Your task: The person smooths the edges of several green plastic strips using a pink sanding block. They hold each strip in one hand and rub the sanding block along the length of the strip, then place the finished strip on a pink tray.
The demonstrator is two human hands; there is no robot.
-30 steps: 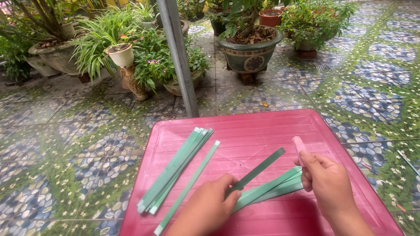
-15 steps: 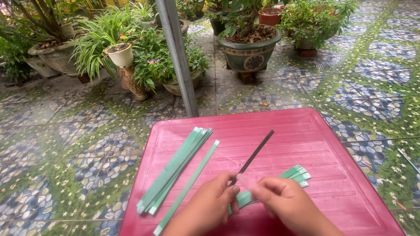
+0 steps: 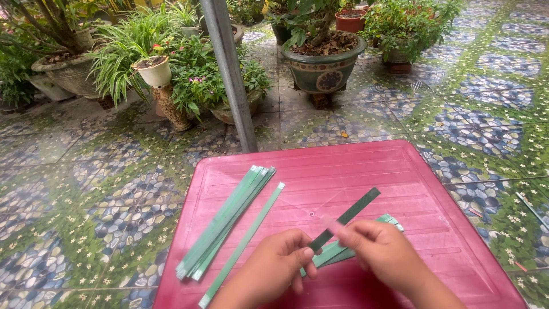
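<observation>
Item: dark green strip [image 3: 349, 214], narrow and flat, held slanting above the red bench [image 3: 400, 171], upper end up and to the right, lower end down between both hands.

Left hand [image 3: 280, 260]: fingers curled, pinching the strip's lower end.
Right hand [image 3: 380, 252]: fingers bent, closed on the strip just beside the left hand, somewhat blurred.

Beneath the hands: short bundle of light green strips [image 3: 343, 249], lying flat on the bench, partly hidden.
Left of the hands: long stack of light green strips [image 3: 226, 229]; single long strip [image 3: 243, 246] just beside it, near the bench's front edge.

Risks, as judged:
- Creased or torn strip, from pinching so close together.
- Slip from the fingers onto the bundle below, from a light grip at one end only.
- Single long strip nudged off the front edge by the left forearm.
</observation>
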